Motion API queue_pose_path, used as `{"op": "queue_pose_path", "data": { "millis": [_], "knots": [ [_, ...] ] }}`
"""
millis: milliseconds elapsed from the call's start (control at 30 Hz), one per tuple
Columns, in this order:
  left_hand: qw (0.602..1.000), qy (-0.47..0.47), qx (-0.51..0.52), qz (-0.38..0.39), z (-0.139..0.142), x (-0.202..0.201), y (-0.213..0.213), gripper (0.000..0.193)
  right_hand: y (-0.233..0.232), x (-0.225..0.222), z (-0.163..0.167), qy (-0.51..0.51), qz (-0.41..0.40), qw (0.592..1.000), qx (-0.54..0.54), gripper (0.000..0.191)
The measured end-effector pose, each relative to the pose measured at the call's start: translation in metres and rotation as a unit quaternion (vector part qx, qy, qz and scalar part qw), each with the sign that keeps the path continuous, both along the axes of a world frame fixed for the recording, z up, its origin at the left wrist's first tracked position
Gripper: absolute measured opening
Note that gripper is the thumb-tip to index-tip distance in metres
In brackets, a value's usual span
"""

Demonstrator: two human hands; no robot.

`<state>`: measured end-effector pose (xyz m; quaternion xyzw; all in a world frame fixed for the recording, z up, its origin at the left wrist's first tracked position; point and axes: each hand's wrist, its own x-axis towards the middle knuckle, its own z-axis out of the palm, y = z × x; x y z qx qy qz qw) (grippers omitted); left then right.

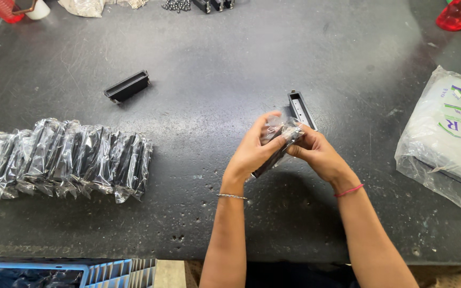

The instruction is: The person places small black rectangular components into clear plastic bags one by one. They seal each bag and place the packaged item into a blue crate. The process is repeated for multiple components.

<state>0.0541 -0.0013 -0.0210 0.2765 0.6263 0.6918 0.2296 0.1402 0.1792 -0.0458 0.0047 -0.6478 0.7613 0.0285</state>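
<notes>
Two hands: the left hand (253,152) and the right hand (318,153) meet in the middle of the dark table (230,96), seen from the head camera.
Thing held: a black plastic part in a clear bag (278,141) sits between both hands, tilted, with its low end down by the left wrist.
Left grip: fingers curled round the bag, thumb on top, pressing it tight.
Right grip: fingertips pinch the top end of the same bag.
Just behind the grip: one open black plastic tray part (301,109) lies on the table, almost touching the right fingers.
Far to the left of the grip: a row of bagged black parts (65,157) lies side by side, packed close.
Up and left of the grip: one bare black part (127,86) lies alone, well apart from the hands.
Right of the grip: a big clear bag with white stuff inside (446,138) rests near the table edge.
Far corners: a red thing (460,13) at the top right, small metal bits (177,5) at the top.
Wrists: a thin silver bracelet (231,197) on the left, a pink band (349,190) on the right.
</notes>
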Motion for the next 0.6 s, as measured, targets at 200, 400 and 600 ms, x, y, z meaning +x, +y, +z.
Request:
{"op": "queue_pose_path", "data": {
  "millis": [200, 400, 600],
  "knots": [
    [0.993, -0.045, 0.11, 0.028, -0.016, -0.006, 0.012, 0.046, -0.014, -0.003, 0.015, 0.096, -0.11, 0.977, 0.156, 0.059],
    [0.942, 0.157, -0.194, 0.225, -0.006, 0.003, 0.013, 0.039, -0.017, 0.008, 0.042, 0.192, -0.225, 0.905, 0.307, 0.067],
    [0.939, 0.175, -0.248, 0.164, 0.008, 0.009, 0.013, 0.043, -0.012, 0.008, 0.033, 0.162, -0.281, 0.924, 0.203, 0.019]
  ]
}}
